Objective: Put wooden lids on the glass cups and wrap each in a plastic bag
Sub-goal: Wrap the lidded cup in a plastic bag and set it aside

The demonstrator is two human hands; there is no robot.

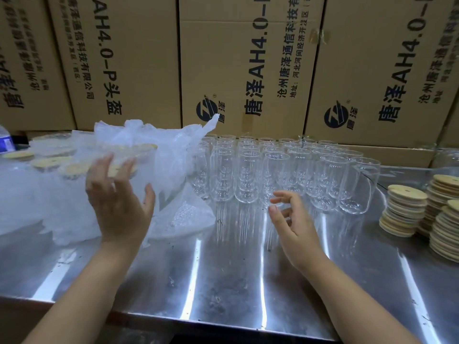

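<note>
We find the finished work in the left half of the frame: a cluster of bagged cups (57, 165), each with a round wooden lid (52, 161) showing through cloudy plastic. The left hand (119, 202) is raised at the near edge of that cluster. Its back faces us and its fingers are straight and spread against the nearest bagged cup (140, 180). The picture is blurred there, so we cannot tell whether the hand grips the cup or only touches it.

Just right of this cup lies a loose heap of plastic bags (178, 147), one corner sticking up toward the boxes behind.

In the middle of the frame stand the bare glass cups (273, 170), upright in close rows, with no lids on them. The right hand (293, 224) hovers in front of the nearest row, above the table. Its fingers are loosely curled, thumb and forefinger close together, and it holds nothing.

At the right edge we see stacks of wooden lids (407, 209), several piles side by side, apart from the glasses.

Everything rests on a shiny steel table (223, 281), marked with dark specks. Behind it, tall cardboard boxes (139, 58) printed with black lettering fill the upper frame. At the far left edge part of a bottle (5, 142) shows.
</note>
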